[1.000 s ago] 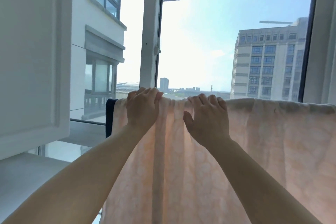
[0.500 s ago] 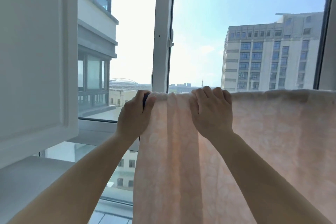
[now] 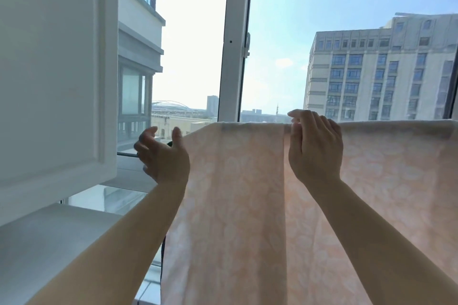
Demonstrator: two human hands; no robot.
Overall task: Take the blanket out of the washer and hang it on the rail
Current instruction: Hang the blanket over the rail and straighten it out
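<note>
Over the rail, blanket hung draped; spreading step. Right hand pinched its top fold, left hand released, empty. Next probably: tug left edge flatter.

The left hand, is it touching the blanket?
Cannot tell. In the head view the left hand is spread open beside the blanket's left edge; its thumb tip meets that edge in the picture, and no gap or contact shows plainly.

Blanket was thin matt peach cloth, faint printed pattern, light showing through; window frame smooth white, slightly glossy.
</note>
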